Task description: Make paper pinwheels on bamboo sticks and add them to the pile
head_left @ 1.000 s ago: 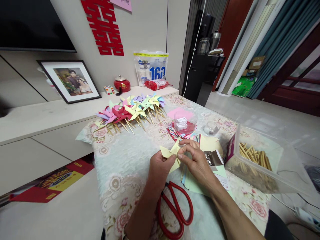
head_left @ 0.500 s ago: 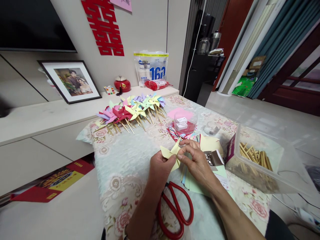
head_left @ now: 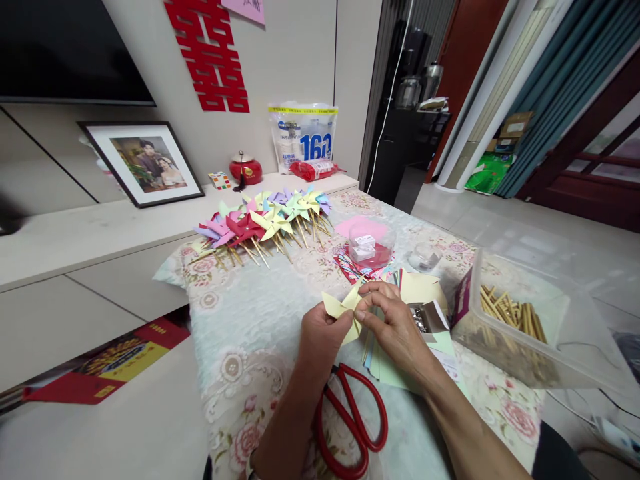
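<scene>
Both hands pinch a yellow paper pinwheel (head_left: 336, 306) just above the flowered tablecloth (head_left: 250, 313). My left hand (head_left: 323, 337) grips its lower edge with closed fingers. From the right, my right hand (head_left: 395, 320) holds the folded tips together at the centre with thumb and fingers. Under my wrists lie red-handled scissors (head_left: 357, 420). A stack of coloured paper sheets (head_left: 400, 363) lies beneath my right hand.
A row of finished pinwheels on sticks (head_left: 265, 223) lies at the table's far left. A clear tub of wooden sticks (head_left: 515, 327) stands at the right, an open small box (head_left: 425, 319) beside it. A clear round container (head_left: 370, 245) and pink paper (head_left: 357, 225) sit farther back.
</scene>
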{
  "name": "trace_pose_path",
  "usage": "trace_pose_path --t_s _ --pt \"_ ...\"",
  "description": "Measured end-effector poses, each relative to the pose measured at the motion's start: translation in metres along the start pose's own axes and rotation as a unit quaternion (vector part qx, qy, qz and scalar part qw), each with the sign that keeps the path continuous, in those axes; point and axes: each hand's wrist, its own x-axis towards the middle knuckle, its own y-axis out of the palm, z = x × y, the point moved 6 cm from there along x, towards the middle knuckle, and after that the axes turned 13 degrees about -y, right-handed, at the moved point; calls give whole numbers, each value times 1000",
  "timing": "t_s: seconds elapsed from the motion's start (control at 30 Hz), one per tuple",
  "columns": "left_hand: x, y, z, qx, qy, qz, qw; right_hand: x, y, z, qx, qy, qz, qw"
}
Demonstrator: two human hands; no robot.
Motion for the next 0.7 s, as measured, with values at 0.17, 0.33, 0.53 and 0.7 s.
trace_pose_path --t_s 0.17,0.33,0.53,0.7 --pt "-4 1 -4 -6 -4 5 1000 0 0 1 -5 -7 1 1000" --pt "-4 0 -3 -17 -6 0 1000 0 1 2 -14 -18 -3 1000" --pt "1 -1 0 -5 -11 -4 1000 0 1 0 -7 -11 -4 1000" --pt "-1 0 -4 -6 -19 -6 1000 0 1 0 -2 -16 -5 1000"
